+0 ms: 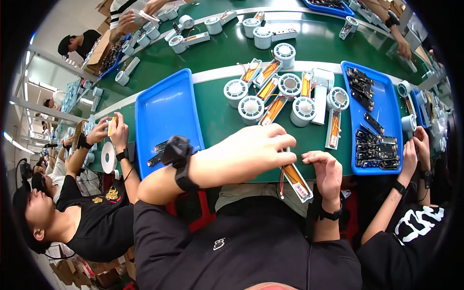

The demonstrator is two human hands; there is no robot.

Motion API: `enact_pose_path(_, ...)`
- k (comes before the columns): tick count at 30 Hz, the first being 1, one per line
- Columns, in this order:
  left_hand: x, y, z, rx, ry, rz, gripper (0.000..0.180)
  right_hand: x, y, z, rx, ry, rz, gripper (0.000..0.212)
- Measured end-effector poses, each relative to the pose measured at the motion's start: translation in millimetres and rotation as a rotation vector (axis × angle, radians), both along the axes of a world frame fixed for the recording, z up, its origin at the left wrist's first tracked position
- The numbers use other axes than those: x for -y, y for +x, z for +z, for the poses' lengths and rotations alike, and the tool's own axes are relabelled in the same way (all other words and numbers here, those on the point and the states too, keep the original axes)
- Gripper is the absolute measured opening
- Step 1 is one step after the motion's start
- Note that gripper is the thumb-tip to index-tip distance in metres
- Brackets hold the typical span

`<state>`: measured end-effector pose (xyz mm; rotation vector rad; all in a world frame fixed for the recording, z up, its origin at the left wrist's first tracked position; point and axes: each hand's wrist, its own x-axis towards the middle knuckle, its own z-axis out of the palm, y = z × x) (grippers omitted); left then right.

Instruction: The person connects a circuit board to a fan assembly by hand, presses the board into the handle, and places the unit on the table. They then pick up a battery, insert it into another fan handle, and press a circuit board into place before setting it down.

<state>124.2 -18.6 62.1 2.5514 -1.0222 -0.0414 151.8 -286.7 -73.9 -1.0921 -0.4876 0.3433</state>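
Holding pale casing (297, 183), left hand (263, 147); right hand (328, 171) just beside.

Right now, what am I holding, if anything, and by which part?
Your left hand seems to hold a pale open casing by its far end, hidden beneath your fingers; your right hand, beside it, appears empty.

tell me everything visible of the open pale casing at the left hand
The long, pale, plastic-looking trough-shaped casing is open, showing an orange battery-like insert with a white label near the lower end. Thin red wires with a white connector hang at its left. It slants down rightward; the left hand holds its upper end, which the fingers hide. The right hand looks apart.
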Motion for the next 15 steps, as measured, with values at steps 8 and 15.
enact_pose_path(8,27,57,6,0.330,0.141,-0.071,0.032,-17,-28,27,0.548,-0.611,-0.319,0.050)
enact_pose_path(15,-83,256,12,0.339,0.234,0.499,0.044,-24,-23,25,0.589,-0.735,-0.393,0.064)
